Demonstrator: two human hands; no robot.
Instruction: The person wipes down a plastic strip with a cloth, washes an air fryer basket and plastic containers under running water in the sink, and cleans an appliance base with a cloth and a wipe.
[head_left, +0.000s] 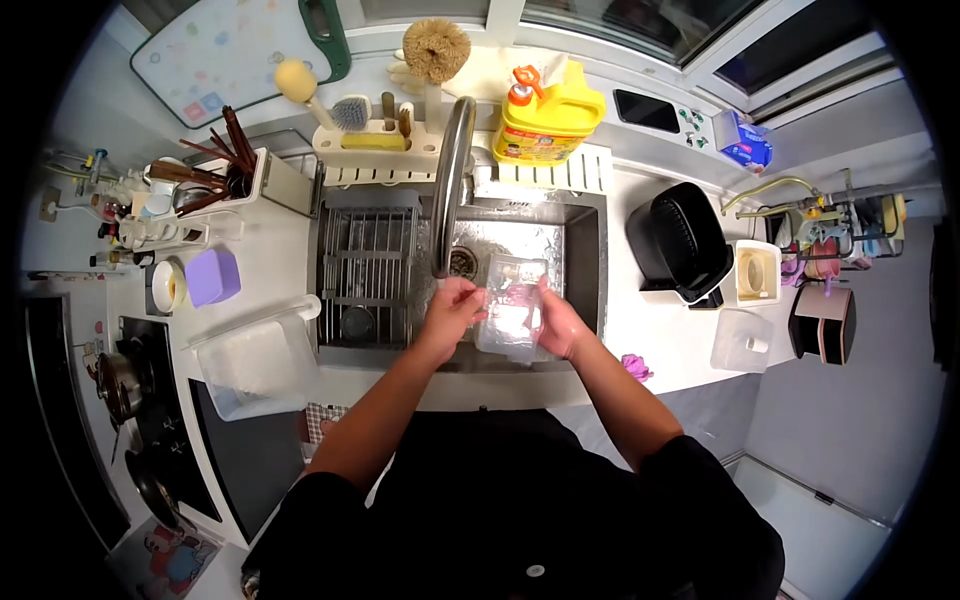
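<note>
Bracing the clear plastic container (512, 325) from both sides over the sink (582, 255) likely steadies its slick walls and lets drips fall into the basin. The left hand (450, 315) is half-curled, its fingertips at the container's near left side; whether they press is unclear. The right hand (564, 328) grips the opposite side, fingers partly hidden. Behind the sink, the yellow jug (550, 125) stands upright, probably for easy reach.
</note>
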